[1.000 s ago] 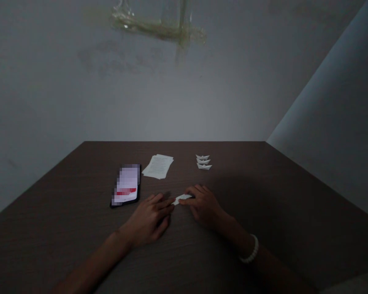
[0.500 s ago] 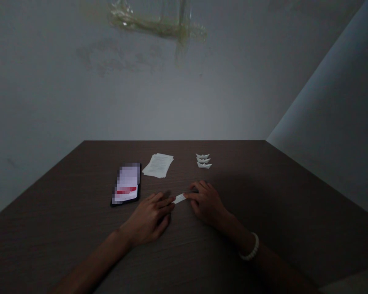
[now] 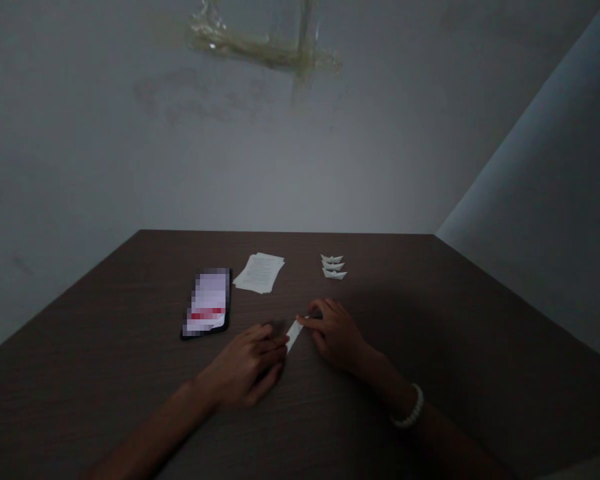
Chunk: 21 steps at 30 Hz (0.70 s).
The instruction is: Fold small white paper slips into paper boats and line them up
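A small folded strip of white paper (image 3: 294, 332) lies on the dark wooden table (image 3: 430, 320) between my two hands. My left hand (image 3: 247, 363) rests palm down, its fingertips pressing the strip's near end. My right hand (image 3: 336, 331) has its fingers curled and pinches the far end; a white bead bracelet (image 3: 410, 410) is on that wrist. Beyond the hands stand three small folded paper boats (image 3: 333, 266) in a row.
A phone (image 3: 207, 302) with a lit screen lies to the left of my hands. A small stack of printed paper sheets (image 3: 259, 272) sits behind it. Grey walls border the table at the back and right. Old tape marks show on the wall above.
The paper strip has turned from nearly level to a steeper slant. My left hand slid slightly right and nearer; my right hand's fingers shifted on the strip's far end.
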{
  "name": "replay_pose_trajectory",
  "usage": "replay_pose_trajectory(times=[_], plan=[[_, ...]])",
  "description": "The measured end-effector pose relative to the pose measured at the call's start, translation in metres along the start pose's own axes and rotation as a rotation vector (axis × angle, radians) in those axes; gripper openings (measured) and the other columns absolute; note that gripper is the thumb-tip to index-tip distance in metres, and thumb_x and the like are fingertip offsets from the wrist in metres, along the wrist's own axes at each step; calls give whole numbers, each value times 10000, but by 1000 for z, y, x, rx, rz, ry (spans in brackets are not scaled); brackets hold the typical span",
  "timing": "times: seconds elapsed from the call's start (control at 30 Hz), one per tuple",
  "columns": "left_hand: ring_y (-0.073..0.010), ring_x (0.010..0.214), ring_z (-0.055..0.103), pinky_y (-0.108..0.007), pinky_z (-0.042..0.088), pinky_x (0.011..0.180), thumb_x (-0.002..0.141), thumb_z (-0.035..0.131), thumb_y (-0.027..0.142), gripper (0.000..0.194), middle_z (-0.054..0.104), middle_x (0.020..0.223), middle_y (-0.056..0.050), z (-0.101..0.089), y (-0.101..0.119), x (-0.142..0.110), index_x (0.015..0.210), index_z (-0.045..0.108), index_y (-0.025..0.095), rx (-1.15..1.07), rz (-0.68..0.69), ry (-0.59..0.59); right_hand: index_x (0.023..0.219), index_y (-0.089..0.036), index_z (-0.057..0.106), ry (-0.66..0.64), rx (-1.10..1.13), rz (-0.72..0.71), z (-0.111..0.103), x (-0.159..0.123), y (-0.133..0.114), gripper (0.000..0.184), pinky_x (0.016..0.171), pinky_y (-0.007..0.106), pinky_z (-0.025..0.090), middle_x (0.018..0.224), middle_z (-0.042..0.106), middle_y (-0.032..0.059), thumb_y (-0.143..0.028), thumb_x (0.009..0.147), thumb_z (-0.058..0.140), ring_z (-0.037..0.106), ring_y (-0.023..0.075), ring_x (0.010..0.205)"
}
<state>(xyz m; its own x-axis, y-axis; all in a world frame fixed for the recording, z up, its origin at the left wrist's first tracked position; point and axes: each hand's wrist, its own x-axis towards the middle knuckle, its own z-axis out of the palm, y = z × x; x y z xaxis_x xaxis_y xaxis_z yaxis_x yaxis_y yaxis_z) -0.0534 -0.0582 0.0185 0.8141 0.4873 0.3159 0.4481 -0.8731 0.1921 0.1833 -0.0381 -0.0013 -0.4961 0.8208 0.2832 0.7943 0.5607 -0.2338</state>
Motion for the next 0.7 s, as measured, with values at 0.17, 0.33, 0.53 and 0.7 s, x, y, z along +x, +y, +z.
replay_pose_trajectory(times=[0.17,0.33,0.53,0.7], plan=[[-228,923,569,-394,466,847,937,435,177,245,667,1010,-85,0,3,5,1046,655,173,-64,-35,-15,1320,-354,536,-45,13,-68,-3,3,0,541,863,374,337,1179,518,68,-86,851,522,438,223,1038],[-262,1100,532,-429,449,918,928,463,176,235,625,1193,-92,2,2,7,1043,669,179,-66,-61,-9,1334,-352,523,-57,16,-76,-2,3,1,573,864,377,339,1200,509,72,-75,833,537,426,231,1052],[-272,1093,542,-454,440,905,901,471,165,282,650,1214,-81,3,0,7,1096,673,196,-53,-83,-29,1285,-358,573,-19,-9,-32,-2,2,-2,507,856,391,345,1165,533,71,-113,842,545,441,242,1051],[-291,1056,552,-483,432,875,890,491,200,286,657,1220,-69,4,0,7,1102,684,212,-6,-146,-64,1245,-352,609,18,-35,6,-4,-2,-2,448,838,391,348,1134,549,73,-149,849,555,454,245,1047]])
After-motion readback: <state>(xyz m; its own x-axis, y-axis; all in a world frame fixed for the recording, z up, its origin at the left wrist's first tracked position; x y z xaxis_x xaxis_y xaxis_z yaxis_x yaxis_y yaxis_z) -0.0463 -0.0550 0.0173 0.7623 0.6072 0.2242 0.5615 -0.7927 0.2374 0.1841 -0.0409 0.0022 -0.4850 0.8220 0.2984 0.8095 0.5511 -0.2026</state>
